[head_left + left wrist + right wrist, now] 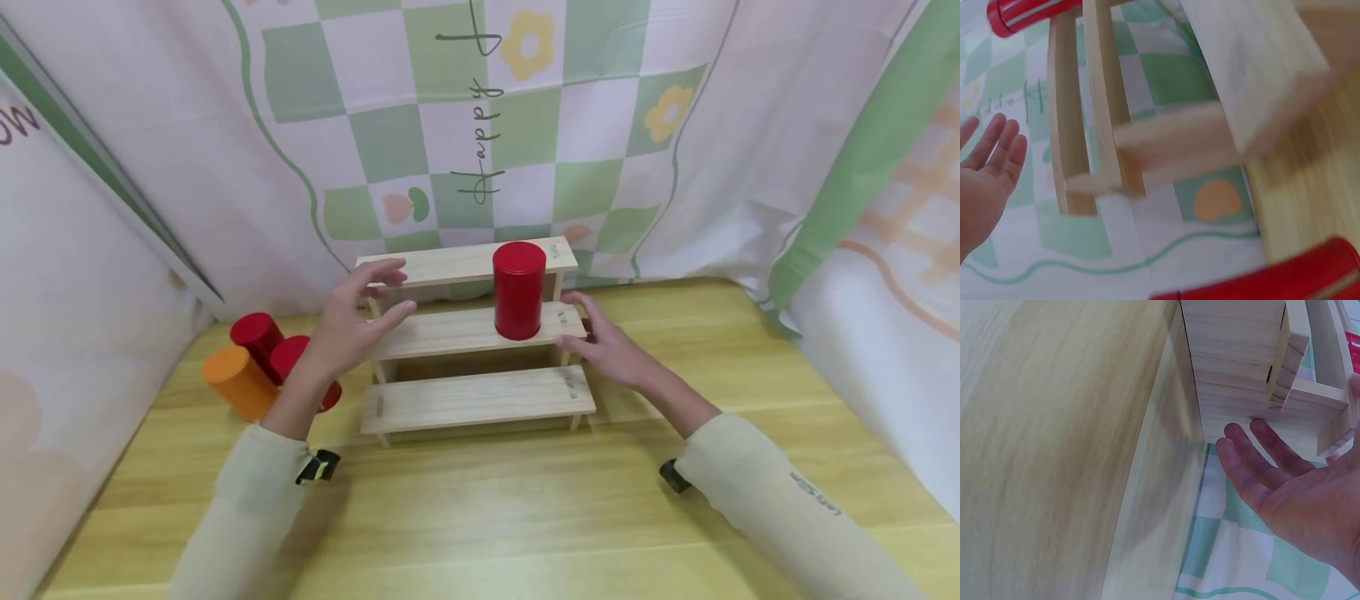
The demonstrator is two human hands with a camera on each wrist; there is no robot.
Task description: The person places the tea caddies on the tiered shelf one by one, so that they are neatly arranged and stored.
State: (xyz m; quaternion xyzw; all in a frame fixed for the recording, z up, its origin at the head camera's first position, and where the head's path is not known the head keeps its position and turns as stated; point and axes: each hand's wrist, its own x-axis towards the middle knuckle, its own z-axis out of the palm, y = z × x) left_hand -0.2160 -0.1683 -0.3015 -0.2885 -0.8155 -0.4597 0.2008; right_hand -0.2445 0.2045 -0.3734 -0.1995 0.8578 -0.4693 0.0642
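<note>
A light wooden three-tier display rack (480, 400) stands on the table. On its middle tier, right of centre, a red cylindrical can (518, 292) stands upright. My left hand (352, 321) hovers by the rack's left end, thumb and fingers spread apart with nothing between them; the left wrist view shows its fingers (1001, 147) extended. At the right end of the middle tier is my right hand (607, 342), with its thumb at the front corner and a forefinger farther back. Its other fingers (1260, 459) stretch out loosely beside the rack's side in the right wrist view.
Left of the rack stand an orange can (238, 383) and several red cans (257, 340), partly behind my left forearm. A patterned cloth (480, 125) hangs behind the rack. The wooden table (480, 517) extends toward me.
</note>
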